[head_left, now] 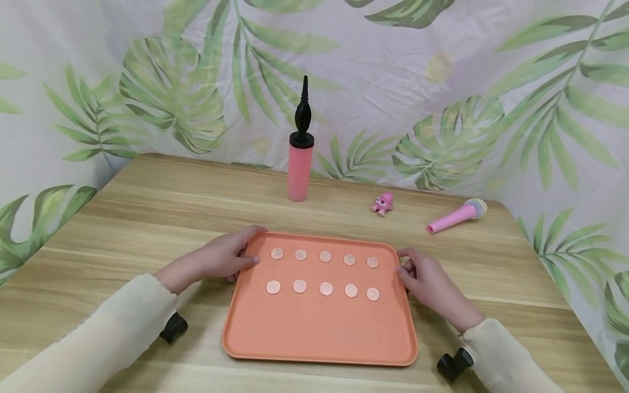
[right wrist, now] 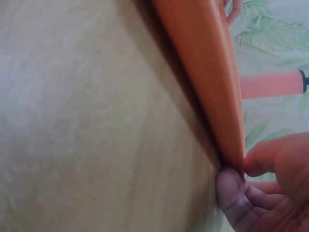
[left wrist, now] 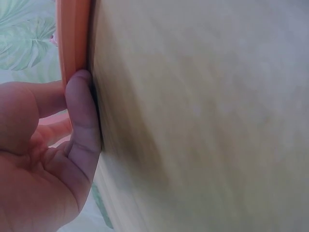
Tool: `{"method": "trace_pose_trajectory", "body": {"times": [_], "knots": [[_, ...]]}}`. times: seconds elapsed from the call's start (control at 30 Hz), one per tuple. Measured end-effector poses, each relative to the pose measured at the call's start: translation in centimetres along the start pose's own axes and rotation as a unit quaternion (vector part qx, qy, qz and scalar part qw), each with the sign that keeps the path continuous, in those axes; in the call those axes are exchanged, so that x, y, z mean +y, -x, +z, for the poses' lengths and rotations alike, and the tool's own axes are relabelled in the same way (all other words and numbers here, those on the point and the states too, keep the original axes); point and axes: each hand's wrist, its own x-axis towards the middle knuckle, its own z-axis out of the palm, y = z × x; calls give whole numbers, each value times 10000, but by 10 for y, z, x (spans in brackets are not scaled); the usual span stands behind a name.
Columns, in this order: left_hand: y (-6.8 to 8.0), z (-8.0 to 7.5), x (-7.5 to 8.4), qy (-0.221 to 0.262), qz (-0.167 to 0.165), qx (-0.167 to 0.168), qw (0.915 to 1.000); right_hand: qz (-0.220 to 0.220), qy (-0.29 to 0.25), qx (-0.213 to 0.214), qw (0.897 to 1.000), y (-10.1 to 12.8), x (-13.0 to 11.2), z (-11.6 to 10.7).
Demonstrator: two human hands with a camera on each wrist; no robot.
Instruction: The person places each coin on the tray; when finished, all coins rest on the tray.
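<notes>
Orange tray [head_left: 319, 327] sat flat on the wooden bench [head_left: 147, 218], lower centre of the head view, w/ ten coins [head_left: 325, 288] in two rows of five across its upper half. Left hand [head_left: 223, 259] gripped the tray's upper-left rim, thumb over the edge; left wrist view showed a finger [left wrist: 82, 116] pressed along the rim's [left wrist: 72, 38] underside. Right hand [head_left: 427, 284] pinched the right rim near the upper corner, fingertip [right wrist: 231, 186] under the edge [right wrist: 207, 72], prob. just touching the bench. Pink pump [head_left: 300, 164] stood upright at upper centre; pink toy [head_left: 382, 203] and pink microphone [head_left: 457, 215] lay to its right.
</notes>
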Motion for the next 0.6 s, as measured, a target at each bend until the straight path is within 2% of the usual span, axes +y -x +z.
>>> {"method": "trace_pose_trajectory", "body": {"times": [0.6], "knots": [[1,0,2,-59,70,88,9999,29,-200,27,9998,2,1,2]]}}
